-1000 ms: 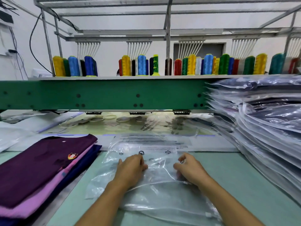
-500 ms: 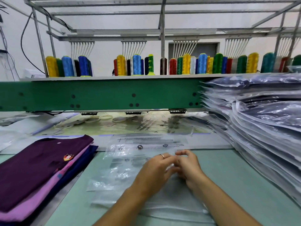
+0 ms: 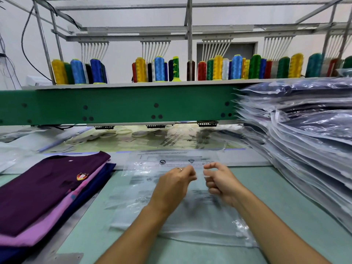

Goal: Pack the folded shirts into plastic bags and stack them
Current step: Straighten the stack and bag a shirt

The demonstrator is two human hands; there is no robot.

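Pale green surface (image 3: 266,197), backed by a green machine beam (image 3: 118,105) carrying thread cones (image 3: 160,68). Bagged shirts (image 3: 308,134) are stacked at right; folded shirts (image 3: 43,189), maroon on top, lie at left. Empty plastic bags (image 3: 190,221) lie flat centrally. Left hand (image 3: 172,184) and right hand (image 3: 219,181) are pinched at a bag's far edge, fingers curled narrow; actual grip cannot be told.

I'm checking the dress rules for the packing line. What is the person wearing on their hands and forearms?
Both forearms are bare up to the frame's lower edge: no sleeves, gloves, watch or bracelets are visible. The left hand wears a thin, pale metallic ring band on one finger. The right hand shows no ring or other jewellery from this angle.
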